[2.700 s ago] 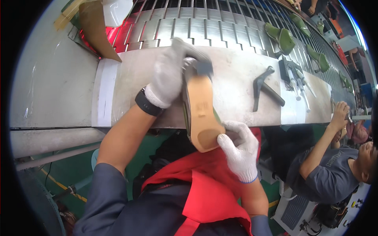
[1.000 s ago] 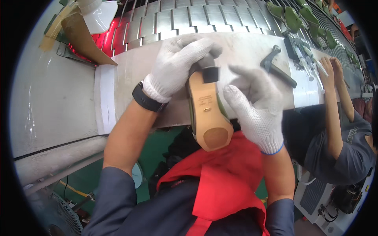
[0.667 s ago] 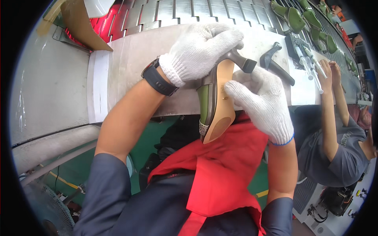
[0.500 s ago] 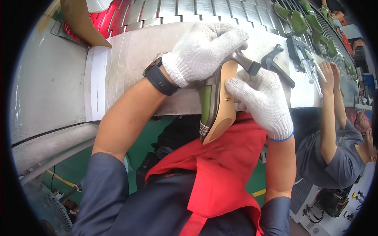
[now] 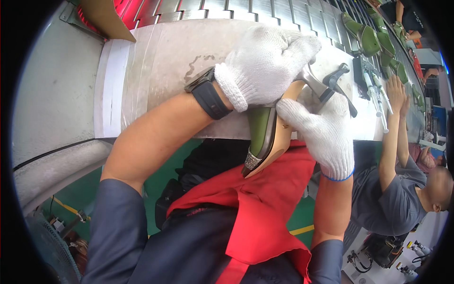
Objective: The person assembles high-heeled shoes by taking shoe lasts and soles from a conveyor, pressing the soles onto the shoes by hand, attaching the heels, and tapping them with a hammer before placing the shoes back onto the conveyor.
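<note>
A green high-heeled shoe (image 5: 258,130) with a tan sole, a dark edge and a glittering band near its pointed toe is tilted between my hands, toe toward me. My left hand (image 5: 269,64), in a white knitted glove, is closed around the heel end and hides much of it. My right hand (image 5: 324,130), gloved likewise, grips the shoe's middle, with the thumb pressed at the sole's edge. The grey heel (image 5: 316,81) sticks out between the two hands. A dark-handled tool (image 5: 339,85) lies on the worktop just beyond my right hand.
The pale worktop (image 5: 161,71) borders a metal slat conveyor (image 5: 227,5). Green shoes (image 5: 369,40) ride the conveyor at right. Slim pen-like tubes (image 5: 377,94) lie near a co-worker (image 5: 397,189). Cardboard (image 5: 104,19) stands at the far left; a fan (image 5: 52,246) is low left.
The shoe has turned so that more of its green side and less of its tan sole shows. My right thumb has moved to the sole's edge. Both hands sit slightly farther right in view.
</note>
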